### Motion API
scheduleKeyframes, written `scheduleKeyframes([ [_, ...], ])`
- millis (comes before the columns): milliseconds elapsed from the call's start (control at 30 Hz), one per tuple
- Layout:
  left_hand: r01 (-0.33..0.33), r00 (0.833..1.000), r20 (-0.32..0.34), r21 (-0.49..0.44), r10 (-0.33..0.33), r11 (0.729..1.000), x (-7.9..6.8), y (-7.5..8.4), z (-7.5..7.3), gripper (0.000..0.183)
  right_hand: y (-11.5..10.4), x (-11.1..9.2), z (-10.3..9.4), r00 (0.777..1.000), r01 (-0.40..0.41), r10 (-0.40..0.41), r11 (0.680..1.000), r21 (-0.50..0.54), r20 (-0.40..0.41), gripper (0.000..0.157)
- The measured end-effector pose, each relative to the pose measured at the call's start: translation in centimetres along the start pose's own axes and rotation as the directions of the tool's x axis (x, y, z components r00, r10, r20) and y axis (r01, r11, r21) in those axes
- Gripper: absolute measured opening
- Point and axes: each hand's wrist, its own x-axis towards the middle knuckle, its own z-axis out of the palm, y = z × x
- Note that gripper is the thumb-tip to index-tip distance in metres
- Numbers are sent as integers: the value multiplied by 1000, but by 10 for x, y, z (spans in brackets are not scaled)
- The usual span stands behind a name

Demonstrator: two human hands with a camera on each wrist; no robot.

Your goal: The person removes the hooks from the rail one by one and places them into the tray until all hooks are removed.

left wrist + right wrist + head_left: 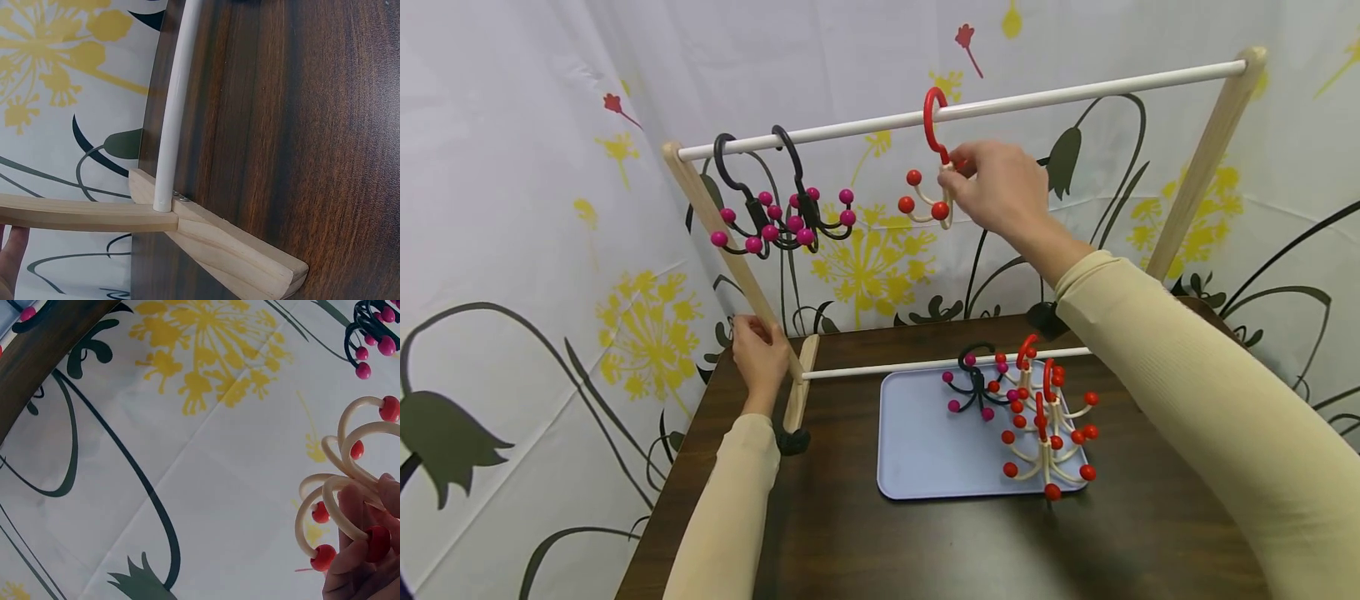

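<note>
My right hand (1000, 187) pinches the stem of a cream multi-arm hanger with red balls (940, 210). Its red hook (931, 125) loops over the white top rail (1075, 90). In the right wrist view, the cream arms (350, 440) curve out around the fingertips. At the rack's left side, my left hand (760, 358) grips the wooden post (737, 258) low down; the left wrist view shows only some fingers (359, 550) of the right hand's counterpart poorly, at its edge. Two black hangers with pink balls (805, 208) hang near the rail's left end.
A light blue tray (917, 458) lies on the dark wooden table (842, 533). On its right side stand three cream-and-red hangers (1045, 454) and one black-and-pink hanger (977, 383). A white lower bar (850, 370) crosses behind the tray; a flowered curtain (512, 208) hangs behind.
</note>
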Motion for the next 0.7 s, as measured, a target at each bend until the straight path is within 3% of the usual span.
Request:
scheduleKeyframes([
  [267,10,1000,-7,-1,-10,1000,1,1,1,25,4,2,-21,999,31,-32,999,-18,-31,38],
  [467,-5,1000,-8,-1,5,1000,4,2,3,24,16,-9,-29,997,75,-73,992,97,-27,34],
  [700,-4,1000,-31,1,4,1000,4,2,0,25,34,-33,-23,989,139,-146,974,180,25,29],
])
